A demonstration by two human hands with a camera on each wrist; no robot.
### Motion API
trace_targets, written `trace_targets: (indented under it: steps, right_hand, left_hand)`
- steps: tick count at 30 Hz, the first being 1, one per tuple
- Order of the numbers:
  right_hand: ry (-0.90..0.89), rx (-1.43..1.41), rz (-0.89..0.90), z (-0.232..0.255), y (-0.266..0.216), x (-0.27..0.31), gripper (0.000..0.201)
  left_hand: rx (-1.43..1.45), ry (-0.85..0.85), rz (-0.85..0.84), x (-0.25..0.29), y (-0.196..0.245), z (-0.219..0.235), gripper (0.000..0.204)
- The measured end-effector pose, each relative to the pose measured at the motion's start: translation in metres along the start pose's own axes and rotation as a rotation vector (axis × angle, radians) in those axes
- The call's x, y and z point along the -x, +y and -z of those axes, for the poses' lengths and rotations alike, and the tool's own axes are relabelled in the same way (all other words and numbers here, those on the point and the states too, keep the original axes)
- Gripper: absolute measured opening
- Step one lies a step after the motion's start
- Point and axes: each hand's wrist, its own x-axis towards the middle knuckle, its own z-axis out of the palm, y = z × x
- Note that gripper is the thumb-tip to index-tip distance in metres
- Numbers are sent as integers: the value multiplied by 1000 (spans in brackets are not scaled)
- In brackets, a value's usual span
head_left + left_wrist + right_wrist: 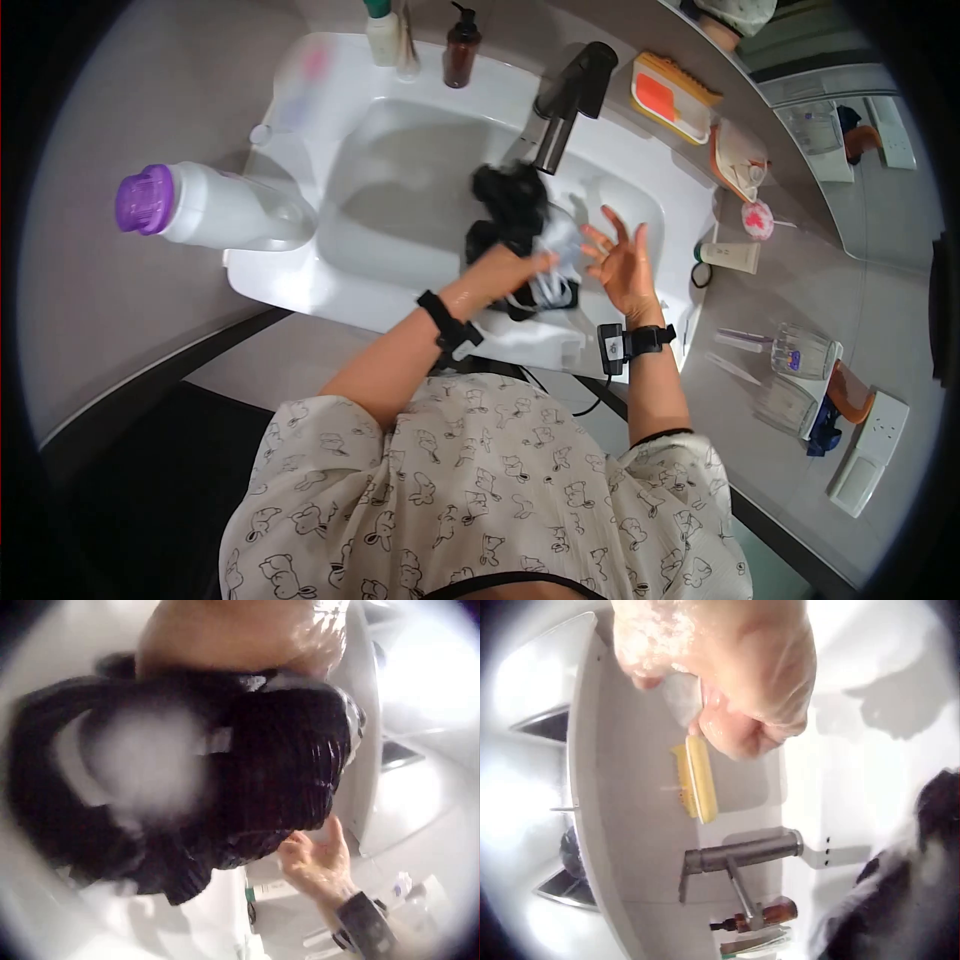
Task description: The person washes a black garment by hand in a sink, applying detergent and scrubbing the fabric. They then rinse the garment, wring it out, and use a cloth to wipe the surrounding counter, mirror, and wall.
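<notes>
Over the front of the white sink [350,130], my left hand [500,275] grips a bunched black-and-white cloth [510,205]. In the left wrist view the wet black cloth [277,757] fills the middle, with ribbed folds and pale patches; a whitish blur covers part of it. The left hand [240,637] shows only at the top edge there. To the right of the cloth, my right hand [628,270] is raised with fingers spread, holding nothing. In the right wrist view, the wet right hand [727,667] is apart from the cloth [885,900].
A dark faucet [570,105] reaches over the basin from the back. A white bottle with a purple cap [225,205] stands at the left corner. Along the back rim are a brown pump bottle [461,47] and a yellow-edged holder [672,98]. A tube [728,257] lies at the right.
</notes>
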Motion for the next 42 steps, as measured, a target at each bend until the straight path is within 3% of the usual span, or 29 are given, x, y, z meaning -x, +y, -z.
trace_targets:
  steps: [2, 4, 6, 7, 8, 10, 12, 13, 14, 15, 16, 18, 19, 21, 23, 24, 25, 26, 28, 29, 30, 32, 33, 34, 36, 37, 38, 40, 42]
  right_hand:
    - [103, 457, -114, 2, 18, -10, 85]
    - [-116, 50, -161, -12, 11, -21, 78]
    - [-64, 58, -333, -1, 4, -34, 76]
    - [-30, 76, -339, 3, 5, -39, 72]
    - [-28, 66, -328, 9, 7, -39, 72]
    - [302, 193, -74, -4, 7, -35, 65]
    - [313, 152, -6, 12, 6, -38, 56]
    - [164, 177, -59, 13, -1, -32, 53]
    - [14, 197, -108, 13, -6, -27, 50]
    - [12, 224, -100, 11, -9, -21, 42]
    - [68, 371, -85, 2, -14, -13, 38]
    - [143, 343, -40, -14, -18, -5, 32]
    - [140, 324, -35, -18, -16, -6, 32]
    - [196, 41, 121, -25, -12, -10, 27]
    - [172, 60, 176, -50, -7, -3, 25]
    - [152, 96, 224, -65, -1, 4, 23]
    - [129, 357, 270, -76, 7, 14, 22]
    - [132, 402, 157, -93, 14, 30, 20]
    - [77, 840, 501, -104, 57, 39, 23]
    - [91, 905, 528, -101, 63, 30, 26]
    - [103, 971, 553, -97, 66, 14, 29]
    - [399, 1188, 724, -65, 61, -33, 32]
    - [577, 1037, 575, -53, 44, -56, 28]
    - [672, 788, 746, -42, 34, -64, 26]
    - [640, 865, 662, -52, 49, -54, 28]
    - [507, 1000, 516, -67, 69, -51, 35]
    - [322, 1145, 742, -84, 99, -37, 33]
    - [330, 1082, 560, -92, 86, -29, 32]
    - [468, 1007, 565, -60, 73, -55, 30]
  left_hand:
    - [-164, -141, -344, -13, -14, -13, 49]
    - [-692, -287, -345, -15, -4, -18, 44]
    - [-1122, -384, -344, -17, -3, -18, 37]
    - [-1135, -394, -347, -19, 0, -17, 37]
    - [-1251, -401, -381, -20, 2, -13, 35]
    - [-1371, -404, -407, -17, 17, -4, 33]
    - [-1581, -493, -410, -13, 34, 6, 31]
    - [-1585, -417, -400, -10, 43, 17, 29]
    - [-1476, -308, -361, -11, 50, 30, 30]
    - [-1336, -138, -407, -13, 51, 49, 33]
    - [-1304, 86, -282, -12, 59, 57, 44]
    - [-1334, 768, -597, -6, 44, 61, 53]
    - [-1302, 900, -707, -2, 37, 53, 59]
    - [-894, 683, -662, -6, 2, 31, 48]
    - [-61, -50, 70, 1, 0, 1, 55]
    - [644, -205, 419, -10, -18, -6, 58]
    - [931, -256, 264, -17, -12, -11, 58]
    - [1208, -306, 100, -26, -5, -14, 59]
    - [1120, -222, -3, -51, -18, -18, 51]
    - [1061, -147, -122, -65, -30, -21, 43]
    - [1210, -234, -125, -86, -50, -21, 30]
    - [1234, -208, -26, -73, -37, -40, 27]
    - [1092, -16, -44, -65, -28, -51, 29]
    - [1073, -19, -24, -65, -33, -51, 29]
    - [1054, -86, -1, -58, -39, -35, 33]
    - [1059, 71, 174, -42, -8, -30, 36]
    - [1308, -431, -74, -64, -51, -2, 37]
    - [1135, -7, 32, -55, -51, -5, 36]
    - [969, 5, 78, -69, -32, -23, 31]
